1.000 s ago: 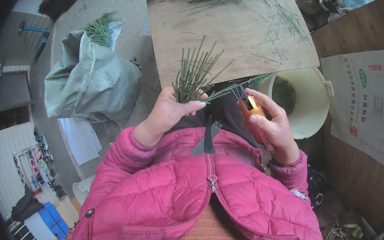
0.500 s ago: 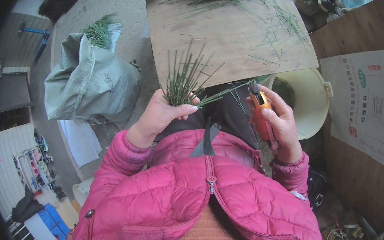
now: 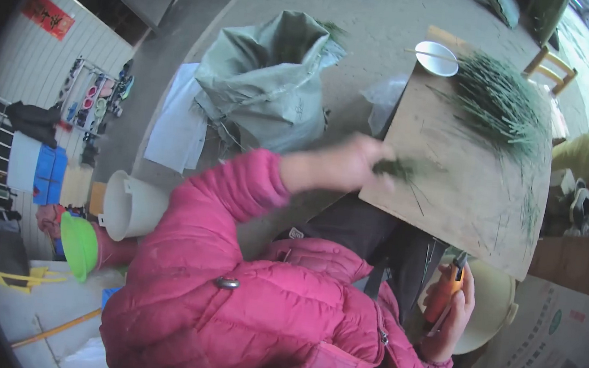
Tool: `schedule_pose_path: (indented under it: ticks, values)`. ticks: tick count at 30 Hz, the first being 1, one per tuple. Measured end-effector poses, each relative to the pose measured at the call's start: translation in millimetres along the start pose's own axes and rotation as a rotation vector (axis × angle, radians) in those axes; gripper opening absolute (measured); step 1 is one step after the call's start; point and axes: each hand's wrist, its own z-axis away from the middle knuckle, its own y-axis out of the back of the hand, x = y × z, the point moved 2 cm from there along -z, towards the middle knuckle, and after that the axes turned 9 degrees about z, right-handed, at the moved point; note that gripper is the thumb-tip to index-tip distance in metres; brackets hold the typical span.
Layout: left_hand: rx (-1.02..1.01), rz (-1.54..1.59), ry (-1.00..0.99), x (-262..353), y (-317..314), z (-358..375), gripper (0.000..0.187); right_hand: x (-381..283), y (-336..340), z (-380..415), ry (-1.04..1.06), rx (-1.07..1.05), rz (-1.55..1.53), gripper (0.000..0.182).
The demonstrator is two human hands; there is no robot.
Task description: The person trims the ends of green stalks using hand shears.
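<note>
My left hand (image 3: 355, 163) is blurred by motion at the near left edge of the wooden board. Its fingers are closed on a small bunch of green stems (image 3: 401, 169), whose tips point right over the board. Low on the right, my right hand (image 3: 462, 305) grips orange-handled pruning shears (image 3: 446, 292) with the blades pointing up. A large heap of green stems (image 3: 503, 102) covers the far part of the board (image 3: 446, 194), with loose bits scattered nearer.
A white bowl (image 3: 437, 59) with a stick across it stands at the board's far left corner. Left of the board is an open green woven sack (image 3: 262, 86). A cream bucket (image 3: 486, 315) sits beside my right hand, partly under the board.
My view has turned left. My left hand has swung from in front of my body to the board, carrying the stems. The shears stay in my right hand.
</note>
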Motion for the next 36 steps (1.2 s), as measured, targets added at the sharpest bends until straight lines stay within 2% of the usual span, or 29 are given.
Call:
schedule_pose_path:
  ticks: [2,3,5,6,9,11,13,14,15,17,18,21,23,27,30,33,36]
  values:
    - [0.278,-0.221,0.055,15.3,78.9,-1.7,0.052,0.4,2.2,0.0,-0.019,0.018,0.030,0.062]
    - [0.352,-0.274,0.067,21.3,113.9,-1.0,0.057,0.7,3.1,0.1,-0.022,0.020,0.041,0.062]
    - [0.712,-0.470,0.253,30.2,181.8,7.6,0.076,3.3,4.3,1.5,-0.063,0.031,0.050,0.062]
    - [0.803,-0.520,0.296,21.7,209.5,22.7,0.081,6.7,3.2,-0.9,-0.069,0.036,0.051,0.061]
    - [0.621,-0.497,0.486,-37.7,278.6,70.9,0.055,18.7,-0.6,-12.5,-0.106,-0.079,0.020,0.064]
    - [0.417,-0.485,0.560,-74.4,313.0,56.7,0.039,24.4,13.9,-6.3,-0.127,-0.064,-0.001,0.066]
    - [0.188,-0.532,0.578,-91.2,319.3,56.7,0.044,20.3,16.8,-9.9,-0.130,-0.011,-0.045,0.065]
    - [0.351,-0.588,0.713,-89.3,325.1,55.5,0.077,14.9,15.9,-10.3,-0.133,-0.060,-0.049,0.063]
    - [0.418,-0.621,0.762,-80.4,324.0,44.3,0.095,13.2,15.8,-12.6,-0.130,-0.063,-0.055,0.061]
    - [0.622,-0.682,0.415,-43.9,300.4,10.4,0.080,17.5,17.4,-15.8,-0.160,-0.095,-0.020,0.060]
    - [0.669,-0.689,0.323,-23.7,272.1,-6.3,0.077,18.8,18.0,-17.0,-0.167,-0.101,-0.012,0.059]
    - [0.576,-0.654,0.027,53.7,142.1,-72.2,0.056,20.8,16.0,-21.8,-0.245,-0.172,-0.022,0.056]
    - [0.335,-0.687,-0.334,54.2,91.7,-122.4,0.065,24.1,11.0,-23.3,-0.220,-0.217,-0.042,0.056]
    - [0.079,-0.894,-0.664,40.0,0.7,-234.2,0.082,30.9,17.6,-19.6,-0.228,-0.221,-0.066,0.061]
    - [0.046,-0.956,-0.461,48.4,-32.5,-302.9,0.087,34.3,34.7,-16.4,-0.288,-0.165,-0.114,0.064]
    - [0.071,-1.015,-0.228,58.0,-37.5,-359.5,0.081,48.6,62.8,-19.9,-0.266,-0.070,-0.150,0.063]
    - [0.113,-0.938,-0.012,56.6,-28.3,-401.5,0.084,56.2,81.1,-36.0,-0.264,-0.021,-0.311,0.067]
